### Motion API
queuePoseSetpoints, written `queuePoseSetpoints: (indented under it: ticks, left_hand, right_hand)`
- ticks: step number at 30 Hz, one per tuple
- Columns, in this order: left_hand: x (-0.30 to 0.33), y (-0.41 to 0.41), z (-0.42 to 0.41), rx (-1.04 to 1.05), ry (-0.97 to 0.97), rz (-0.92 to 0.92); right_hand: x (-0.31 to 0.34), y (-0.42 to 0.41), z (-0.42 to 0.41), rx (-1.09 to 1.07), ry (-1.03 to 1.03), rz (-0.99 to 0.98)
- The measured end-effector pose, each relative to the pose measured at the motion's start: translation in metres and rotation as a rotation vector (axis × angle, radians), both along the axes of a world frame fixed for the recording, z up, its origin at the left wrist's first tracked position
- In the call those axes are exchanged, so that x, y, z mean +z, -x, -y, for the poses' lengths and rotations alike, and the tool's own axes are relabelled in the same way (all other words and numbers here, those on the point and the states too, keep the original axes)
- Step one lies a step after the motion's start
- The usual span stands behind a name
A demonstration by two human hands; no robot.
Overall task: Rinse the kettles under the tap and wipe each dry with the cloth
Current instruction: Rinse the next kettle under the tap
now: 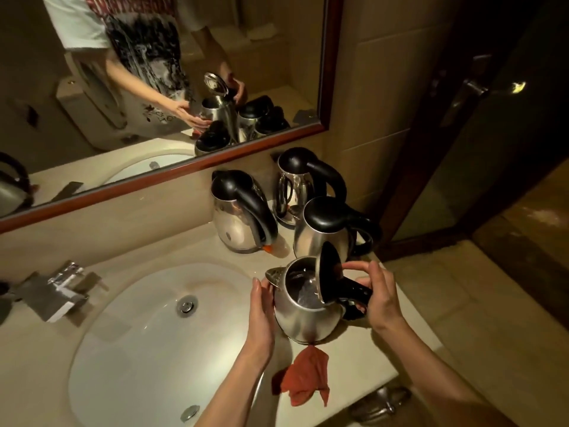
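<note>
Right of frame centre, the shiny steel kettle with its black lid raised (308, 315) stands on the beige counter (409, 337). The left hand (261, 309) lies flat against its side; the right hand (377, 295) curls round the black handle (357, 292). A crumpled red cloth (303, 377) lies below it.

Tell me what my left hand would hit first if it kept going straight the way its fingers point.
Probably the spout of the open kettle; the left hand already rests flat against that kettle's side, fingertips just below the spout.
</note>
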State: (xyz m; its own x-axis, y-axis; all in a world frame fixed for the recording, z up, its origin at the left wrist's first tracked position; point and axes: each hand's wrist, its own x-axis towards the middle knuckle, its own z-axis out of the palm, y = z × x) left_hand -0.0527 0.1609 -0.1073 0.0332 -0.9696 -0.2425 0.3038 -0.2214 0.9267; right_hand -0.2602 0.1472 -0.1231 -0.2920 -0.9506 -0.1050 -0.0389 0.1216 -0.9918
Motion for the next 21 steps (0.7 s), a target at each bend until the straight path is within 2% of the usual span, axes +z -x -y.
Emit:
queuePoseSetpoints:
  ticks: [7, 11, 15, 21]
  left_hand:
    - [-0.004, -0.005, -0.007, 0.036, -0.078, 0.018]
    - [-0.003, -0.003, -0.013, 0.047, -0.100, 0.067]
    - [-0.005, -0.004, -0.016, 0.058, -0.129, 0.052]
    - [0.027, 0.017, -0.022, 0.137, -0.126, 0.046]
  right_hand:
    - [0.020, -0.008, -0.002, 0.191, 0.165, -0.155]
    - [0.015, -0.004, 0.002, 0.221, 0.134, -0.225]
    - [0.018, -0.004, 0.000, 0.235, 0.116, -0.216]
    - [0.021, 0.000, 0.003, 0.318, 0.051, -0.230]
